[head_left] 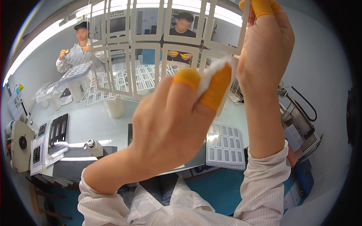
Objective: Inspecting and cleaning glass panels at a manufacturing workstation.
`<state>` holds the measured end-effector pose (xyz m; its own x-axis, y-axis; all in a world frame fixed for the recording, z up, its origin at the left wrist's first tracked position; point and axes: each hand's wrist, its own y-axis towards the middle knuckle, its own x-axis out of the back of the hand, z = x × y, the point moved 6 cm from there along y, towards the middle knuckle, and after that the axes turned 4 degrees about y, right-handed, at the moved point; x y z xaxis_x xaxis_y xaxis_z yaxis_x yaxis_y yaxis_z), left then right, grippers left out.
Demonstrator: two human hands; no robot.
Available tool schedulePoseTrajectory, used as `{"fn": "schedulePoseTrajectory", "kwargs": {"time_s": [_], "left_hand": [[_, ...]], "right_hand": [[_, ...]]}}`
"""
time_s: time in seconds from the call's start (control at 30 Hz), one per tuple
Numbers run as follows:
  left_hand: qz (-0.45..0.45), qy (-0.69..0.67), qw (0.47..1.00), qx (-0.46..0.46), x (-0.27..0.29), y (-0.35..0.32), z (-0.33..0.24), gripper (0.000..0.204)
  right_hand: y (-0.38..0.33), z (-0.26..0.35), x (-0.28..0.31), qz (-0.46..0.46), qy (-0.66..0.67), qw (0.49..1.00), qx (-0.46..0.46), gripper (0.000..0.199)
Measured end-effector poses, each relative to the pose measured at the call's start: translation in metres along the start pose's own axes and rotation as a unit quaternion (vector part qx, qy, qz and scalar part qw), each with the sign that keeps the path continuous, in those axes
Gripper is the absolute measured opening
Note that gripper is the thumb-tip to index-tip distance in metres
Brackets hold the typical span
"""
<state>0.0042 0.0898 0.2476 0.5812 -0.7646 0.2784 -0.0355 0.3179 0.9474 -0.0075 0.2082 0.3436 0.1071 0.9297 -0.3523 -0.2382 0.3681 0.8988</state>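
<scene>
My right hand (267,45), with orange finger cots, is raised at the upper right. Its fingers are closed on the right edge of a clear sheet with several white rectangular frames (183,39), held upright in front of me. My left hand (166,120) is in front of the sheet's lower part, also in orange finger cots. Between its thumb and fingers is a folded white wipe (205,82), its tip near the sheet's lower right; I cannot tell whether it touches.
On the table's near right lies a stack of framed sheets (226,148). A small dispenser bottle (94,147) and bagged black trays (58,130) are at left. More sheets (145,77) rest on white cylinders (114,108) farther back. Two people (81,47) work across the table.
</scene>
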Motion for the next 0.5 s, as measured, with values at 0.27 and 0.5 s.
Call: {"fn": "schedulePoseTrajectory", "kwargs": {"time_s": [0.27,0.5], "left_hand": [[0.081,-0.146,0.984,-0.056,-0.015,-0.063,-0.016,0.031],[0.163,-0.827,0.385,0.375,-0.076,-0.097,0.027,0.032]], "right_hand": [[0.005,-0.005,0.013,-0.041,-0.052,0.998,0.006,0.015],[-0.003,-0.009,0.006,-0.1,-0.051,0.992,-0.059,0.016]]}}
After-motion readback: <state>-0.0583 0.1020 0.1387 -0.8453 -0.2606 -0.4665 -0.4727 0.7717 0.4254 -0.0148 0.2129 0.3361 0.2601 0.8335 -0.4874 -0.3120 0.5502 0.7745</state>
